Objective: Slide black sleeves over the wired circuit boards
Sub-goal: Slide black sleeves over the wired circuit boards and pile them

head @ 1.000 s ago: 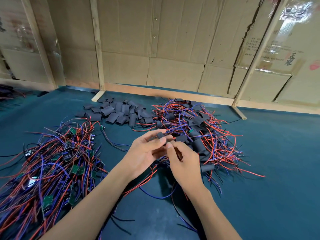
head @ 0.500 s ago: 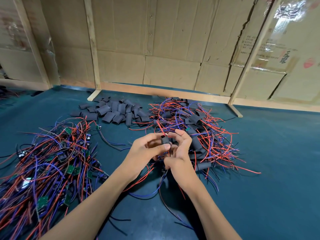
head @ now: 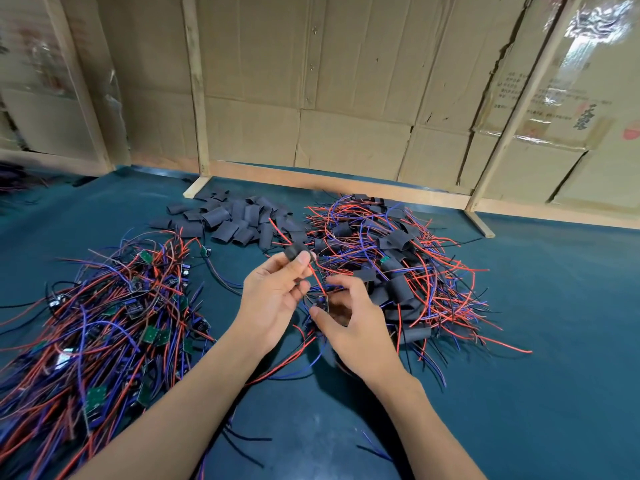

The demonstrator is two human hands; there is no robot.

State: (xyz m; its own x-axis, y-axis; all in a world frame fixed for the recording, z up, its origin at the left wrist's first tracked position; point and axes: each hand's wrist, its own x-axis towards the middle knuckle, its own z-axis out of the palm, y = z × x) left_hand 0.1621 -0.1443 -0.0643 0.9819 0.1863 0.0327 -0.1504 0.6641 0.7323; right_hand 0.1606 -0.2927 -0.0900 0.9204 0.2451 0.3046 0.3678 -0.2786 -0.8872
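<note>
Our left hand [head: 273, 299] pinches a short black rubbery sleeve [head: 294, 251] above bare teal tabletop [head: 554, 341]; our right hand [head: 349, 320] grips a small wired circuit board [head: 321, 303], just below. Cardboard wall [head: 346, 98] bounds the far edge.

**Cardboard walls around a dark teal table**

The work surface [head: 554, 306] is covered in dark teal material. Behind it stands a wall of flattened brown cardboard panels [head: 346, 81], held by light wooden posts [head: 195, 84] and a wooden rail [head: 346, 183] along the bottom. On the right, one panel has glossy tape [head: 588, 26] which reflects bright light, and some printed characters [head: 583, 116].
</note>
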